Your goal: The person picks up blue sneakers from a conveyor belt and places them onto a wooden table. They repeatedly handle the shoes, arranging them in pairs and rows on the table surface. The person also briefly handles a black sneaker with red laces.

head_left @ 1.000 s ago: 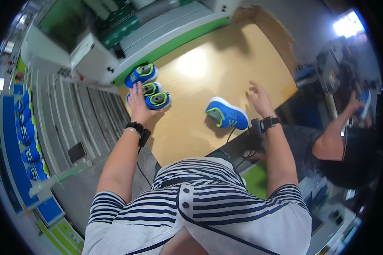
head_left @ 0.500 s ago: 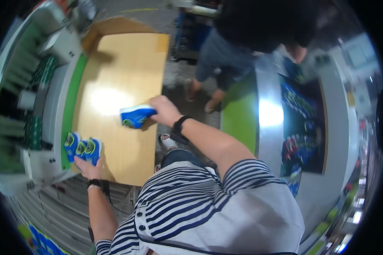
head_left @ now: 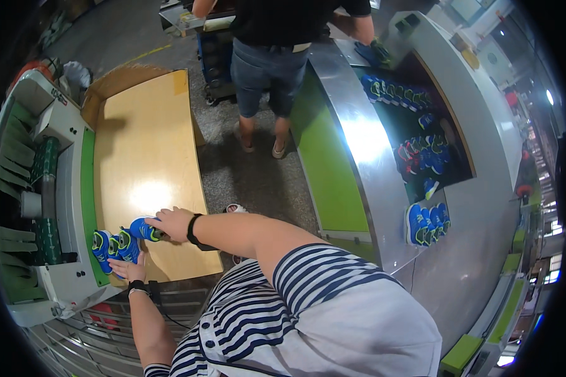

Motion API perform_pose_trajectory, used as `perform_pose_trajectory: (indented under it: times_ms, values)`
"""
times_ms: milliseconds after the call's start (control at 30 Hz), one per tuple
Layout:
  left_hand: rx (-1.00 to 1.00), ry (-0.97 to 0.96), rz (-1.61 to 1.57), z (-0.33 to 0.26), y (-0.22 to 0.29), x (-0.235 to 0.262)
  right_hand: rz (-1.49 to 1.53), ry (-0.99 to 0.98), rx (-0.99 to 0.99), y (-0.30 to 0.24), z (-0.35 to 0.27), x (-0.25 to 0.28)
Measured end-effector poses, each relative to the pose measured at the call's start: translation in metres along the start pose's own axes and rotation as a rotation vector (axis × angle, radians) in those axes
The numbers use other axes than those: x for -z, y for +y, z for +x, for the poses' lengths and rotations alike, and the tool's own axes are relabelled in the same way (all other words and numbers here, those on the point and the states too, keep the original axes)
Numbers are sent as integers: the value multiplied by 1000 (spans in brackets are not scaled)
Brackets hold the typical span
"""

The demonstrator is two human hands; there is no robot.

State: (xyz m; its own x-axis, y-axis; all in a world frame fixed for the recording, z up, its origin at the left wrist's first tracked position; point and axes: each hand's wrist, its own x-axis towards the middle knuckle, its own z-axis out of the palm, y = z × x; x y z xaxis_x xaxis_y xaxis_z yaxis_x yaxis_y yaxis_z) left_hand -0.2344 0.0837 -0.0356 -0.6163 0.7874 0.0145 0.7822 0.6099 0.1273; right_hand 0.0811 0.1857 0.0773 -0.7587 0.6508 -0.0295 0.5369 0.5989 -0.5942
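Observation:
A row of blue shoes [head_left: 129, 245] with lime-green collar trim stands at the near left corner of the wooden tabletop [head_left: 151, 141]. My left hand [head_left: 129, 269] lies against the near ends of these shoes, its fingers stretched out and the thumb apart. From the right, my right hand [head_left: 175, 224] grips one more blue shoe [head_left: 141, 229] by one end. That shoe is close beside the right end of the row; whether they touch I cannot tell.
Left of the table stands a machine with green rollers [head_left: 46, 164]. Ahead, a person in shorts [head_left: 267, 69] stands facing away. On the right, a metal-topped conveyor [head_left: 365, 135] leads past an opening with several shoes inside; more blue shoes [head_left: 426, 224] stand beside it.
My right hand has brought its shoe left and nearer, up to the row. My left hand stays by the row. The view has shifted, showing more of the conveyor and the person.

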Motion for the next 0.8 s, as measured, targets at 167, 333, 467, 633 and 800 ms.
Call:
perform_pose_trajectory:
  times_ms: [167, 333, 467, 633, 800]
  values:
    - [-12, 55, -5, 12, -4, -9, 107, 231, 62, 30, -30, -5]
    - [41, -87, 45, 7, 16, 9, 4, 211, -255, 87, -120, 2]
    - [53, -108, 74, 9, 16, 13, -55, 164, -510, 123, -219, 4]
    - [70, -119, 95, 12, 17, 14, 84, -14, -1031, 150, -329, -23]
    - [92, -106, 88, 13, 17, 16, 96, -305, -1126, 161, -409, -64]
